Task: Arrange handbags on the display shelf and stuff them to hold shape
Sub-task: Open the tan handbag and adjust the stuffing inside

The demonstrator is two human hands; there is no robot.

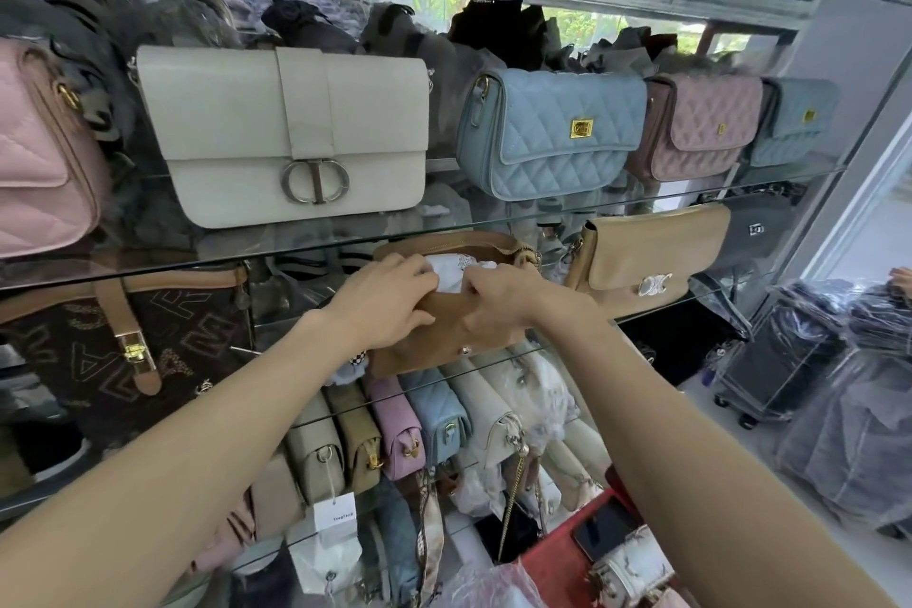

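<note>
Two hands meet at the middle of the frame on an open tan handbag point(444, 336) standing on the glass shelf point(691, 299). Left hand point(382, 299) and right hand point(503, 299) both curl their fingers over its near rim, pinching it beside white stuffing paper point(456, 269) inside.

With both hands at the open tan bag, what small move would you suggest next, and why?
Probably press the white stuffing paper deeper. It bulges above the mouth of the tan bag, which the left hand and right hand grip at its front edge, so the top likely cannot close neatly yet.
</note>
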